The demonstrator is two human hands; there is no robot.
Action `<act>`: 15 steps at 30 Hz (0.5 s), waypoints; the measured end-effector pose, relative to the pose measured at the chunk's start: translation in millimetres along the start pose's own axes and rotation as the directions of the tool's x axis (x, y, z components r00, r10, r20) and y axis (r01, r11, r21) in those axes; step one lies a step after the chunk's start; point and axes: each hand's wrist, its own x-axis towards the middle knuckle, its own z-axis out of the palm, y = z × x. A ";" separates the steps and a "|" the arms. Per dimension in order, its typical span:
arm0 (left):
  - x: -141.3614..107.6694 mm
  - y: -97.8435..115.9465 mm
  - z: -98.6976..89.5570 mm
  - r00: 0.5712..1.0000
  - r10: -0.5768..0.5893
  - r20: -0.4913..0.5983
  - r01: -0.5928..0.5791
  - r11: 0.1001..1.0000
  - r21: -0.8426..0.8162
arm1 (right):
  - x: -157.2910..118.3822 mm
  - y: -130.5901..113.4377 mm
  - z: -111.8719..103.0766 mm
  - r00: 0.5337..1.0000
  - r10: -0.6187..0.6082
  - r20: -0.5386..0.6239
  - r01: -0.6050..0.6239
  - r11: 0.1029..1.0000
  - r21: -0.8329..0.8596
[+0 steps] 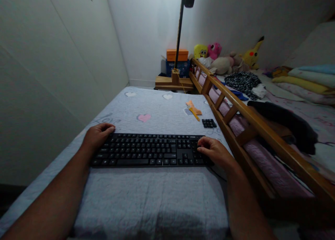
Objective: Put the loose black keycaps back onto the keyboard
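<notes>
A black keyboard (146, 151) lies flat across the pale blue, heart-patterned cloth. My left hand (98, 135) is at its left end, fingers closed around the upper left corner, with the thumb lying along the back edge. Over the number pad at the right end is my right hand (213, 150), its thumb and fingers drawn together in a pinch against the keys. Whatever may be between those fingertips is too small to make out. Behind the right end sits a small cluster of loose black keycaps (208, 123). Beyond them lie a yellow-handled brush (194, 113) and an orange cloth (195, 107).
A wooden bed rail (235, 102) runs close along the right side, with clothes and plush toys (222, 63) behind it. At the far end stand a wooden base with a black pole (179, 34) and an orange box (177, 55). A white cabinet (60, 58) borders the left.
</notes>
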 end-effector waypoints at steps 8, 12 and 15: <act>-3.2 5.0 -1.1 1.000 -0.010 -0.006 0.010 0.999 0.035 | -3.5 4.1 0.8 0.995 -0.039 0.089 0.041 0.999 -0.023; -2.8 6.1 -1.2 1.000 -0.005 -0.009 0.005 0.999 0.033 | -4.3 3.4 1.4 0.994 -0.048 0.101 0.052 0.998 -0.038; -3.2 7.3 -1.6 1.000 -0.004 -0.009 0.004 0.999 0.039 | -4.3 1.6 1.9 0.993 -0.055 0.103 0.059 0.997 -0.040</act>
